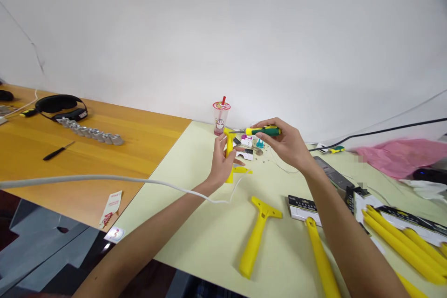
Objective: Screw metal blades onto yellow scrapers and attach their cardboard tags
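Note:
My left hand [221, 160] is wrapped round the handle of a yellow scraper [229, 143], held upright above the pale tabletop. In my right hand [288, 142] is a green and yellow screwdriver [268, 131], lying nearly level. Its shaft points left and its tip meets the scraper's head; the exact contact is too small to make out. A flat yellow piece [240, 170] rests on the table behind my left hand. Closer to me lies another yellow T-shaped scraper [257, 230], head away from me.
A lidded cup [220, 121] stands by the wall, beside small loose parts. Yellow handles [401, 242] and packaged black-and-white cards [303, 207] lie right, with a pink bag [401, 158] behind. A white cable [167, 184] crosses my left forearm. Metal cylinders [92, 132] line the wooden table.

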`<state>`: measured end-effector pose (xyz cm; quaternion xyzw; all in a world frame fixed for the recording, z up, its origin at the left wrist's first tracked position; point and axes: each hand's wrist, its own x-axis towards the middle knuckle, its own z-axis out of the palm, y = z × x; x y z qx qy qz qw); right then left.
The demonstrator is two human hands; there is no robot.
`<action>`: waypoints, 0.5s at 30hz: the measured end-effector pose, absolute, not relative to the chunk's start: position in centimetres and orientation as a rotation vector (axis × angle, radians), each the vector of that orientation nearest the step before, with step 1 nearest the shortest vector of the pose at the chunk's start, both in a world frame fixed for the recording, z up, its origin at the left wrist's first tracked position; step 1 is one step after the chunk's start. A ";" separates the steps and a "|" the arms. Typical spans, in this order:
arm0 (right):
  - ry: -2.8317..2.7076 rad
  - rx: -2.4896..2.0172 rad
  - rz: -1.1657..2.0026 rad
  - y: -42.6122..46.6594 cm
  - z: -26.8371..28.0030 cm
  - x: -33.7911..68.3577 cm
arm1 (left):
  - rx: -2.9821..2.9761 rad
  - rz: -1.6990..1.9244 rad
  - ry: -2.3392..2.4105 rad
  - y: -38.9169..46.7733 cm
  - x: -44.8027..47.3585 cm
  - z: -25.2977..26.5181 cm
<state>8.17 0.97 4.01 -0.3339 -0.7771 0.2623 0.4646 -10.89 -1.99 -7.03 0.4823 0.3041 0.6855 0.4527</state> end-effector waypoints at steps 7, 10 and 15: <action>-1.631 -1.013 0.361 1.5 5.6 8.3 | 1.221 1.697 0.800 0.6 -13.4 -6.9; -1.736 -1.019 0.428 3.1 5.4 8.9 | 1.188 1.638 0.819 0.5 -14.9 -8.3; -1.981 -1.180 0.466 8.4 3.2 8.1 | 1.137 1.637 0.820 -0.1 -16.3 -9.0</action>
